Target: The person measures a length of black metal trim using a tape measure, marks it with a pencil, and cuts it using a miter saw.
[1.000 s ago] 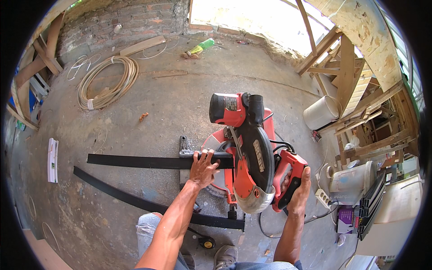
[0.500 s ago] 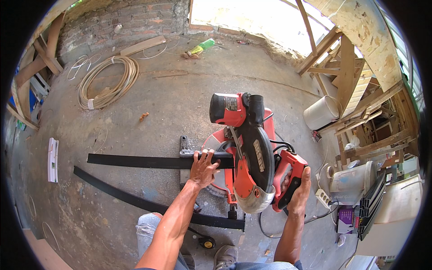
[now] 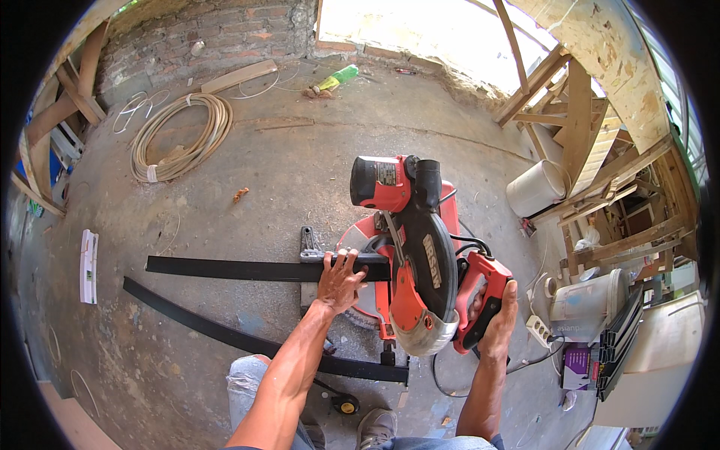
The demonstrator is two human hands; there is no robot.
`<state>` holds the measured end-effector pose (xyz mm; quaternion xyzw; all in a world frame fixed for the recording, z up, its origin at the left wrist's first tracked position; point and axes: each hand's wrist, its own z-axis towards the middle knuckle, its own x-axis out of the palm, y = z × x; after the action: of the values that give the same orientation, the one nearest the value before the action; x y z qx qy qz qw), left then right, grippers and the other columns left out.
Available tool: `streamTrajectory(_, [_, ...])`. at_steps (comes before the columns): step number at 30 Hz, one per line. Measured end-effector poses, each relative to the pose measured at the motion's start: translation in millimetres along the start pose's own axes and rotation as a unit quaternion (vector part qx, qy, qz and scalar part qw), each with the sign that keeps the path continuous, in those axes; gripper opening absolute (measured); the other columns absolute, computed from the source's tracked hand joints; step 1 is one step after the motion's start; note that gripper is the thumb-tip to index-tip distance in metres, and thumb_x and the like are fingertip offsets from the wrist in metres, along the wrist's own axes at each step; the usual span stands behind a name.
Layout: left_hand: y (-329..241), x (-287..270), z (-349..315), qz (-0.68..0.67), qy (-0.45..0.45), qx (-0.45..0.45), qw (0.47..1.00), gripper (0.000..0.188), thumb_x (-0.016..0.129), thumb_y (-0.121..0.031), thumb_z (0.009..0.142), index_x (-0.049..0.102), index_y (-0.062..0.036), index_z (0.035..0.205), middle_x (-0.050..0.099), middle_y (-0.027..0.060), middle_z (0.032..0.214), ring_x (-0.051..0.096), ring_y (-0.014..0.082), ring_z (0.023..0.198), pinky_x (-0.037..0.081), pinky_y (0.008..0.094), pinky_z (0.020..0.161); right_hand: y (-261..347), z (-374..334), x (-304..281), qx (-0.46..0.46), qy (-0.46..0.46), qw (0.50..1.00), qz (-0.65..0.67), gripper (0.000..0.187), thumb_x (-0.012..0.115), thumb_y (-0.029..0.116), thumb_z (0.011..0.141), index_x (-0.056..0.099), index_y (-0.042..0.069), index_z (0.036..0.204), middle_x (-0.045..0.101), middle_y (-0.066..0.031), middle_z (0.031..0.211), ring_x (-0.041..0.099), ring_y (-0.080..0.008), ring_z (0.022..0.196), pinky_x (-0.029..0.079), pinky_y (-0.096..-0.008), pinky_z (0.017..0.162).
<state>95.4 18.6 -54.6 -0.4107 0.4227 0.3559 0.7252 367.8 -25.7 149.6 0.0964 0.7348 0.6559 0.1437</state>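
Observation:
A red and black miter saw (image 3: 427,240) stands on the concrete floor in front of me. My right hand (image 3: 499,324) is wrapped around its red D-shaped handle (image 3: 491,274). A long black strip (image 3: 225,268) lies across the saw base along the fence, its right end close to the blade guard (image 3: 424,337). My left hand (image 3: 341,281) holds this strip against the fence, fingers over the top and thumb toward the guard. Nearer to me lies a second black strip (image 3: 202,322), passing under my left forearm. The blade itself is hidden by the guard.
A tape measure (image 3: 346,404) lies by my shoes. On the right are a power strip (image 3: 538,330), a bucket (image 3: 589,304), black profiles (image 3: 624,341) and wooden frames (image 3: 592,180). A coiled hose (image 3: 180,139) and a white-and-purple piece (image 3: 88,266) lie left.

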Motion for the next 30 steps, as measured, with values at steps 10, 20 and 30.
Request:
streamTrajectory(10, [-0.3, 0.5, 1.2, -0.001, 0.004, 0.000, 1.000, 0.043, 0.083, -0.032, 0.072, 0.076, -0.0205, 0.113, 0.047, 0.0116, 0.132, 0.039, 0.0313, 0.133, 0.026, 0.0593, 0.107, -5.0, -3.2, 0.1, -0.009, -0.007, 1.000, 0.012, 0.066, 0.043, 0.069, 0.100, 0.061, 0.005, 0.094, 0.055, -0.0022, 0.064, 0.052, -0.0119, 0.051, 0.044, -0.0263, 0.047])
streamTrajectory(20, [0.8, 0.6, 0.6, -0.005, 0.004, -0.002, 1.000, 0.041, 0.082, -0.034, 0.073, 0.076, -0.0214, 0.112, 0.047, 0.0108, 0.133, 0.039, 0.0311, 0.133, 0.026, 0.0585, 0.107, -8.4, -3.8, -2.3, -0.009, 0.004, 1.000, -0.005, 0.077, 0.038, 0.077, 0.096, 0.062, 0.004, 0.094, 0.057, -0.0004, 0.067, 0.054, -0.0089, 0.055, 0.044, -0.0242, 0.050])
streamTrajectory(30, [1.0, 1.6, 0.0, -0.003, 0.000, -0.001, 1.000, 0.040, 0.082, -0.033, 0.073, 0.076, -0.0214, 0.111, 0.048, 0.0113, 0.132, 0.040, 0.0308, 0.133, 0.027, 0.0583, 0.107, -9.8, -6.4, 0.7, -0.019, -0.002, 1.000, 0.007, 0.067, 0.041, 0.070, 0.100, 0.061, 0.005, 0.095, 0.055, -0.0019, 0.065, 0.051, -0.0112, 0.052, 0.043, -0.0255, 0.047])
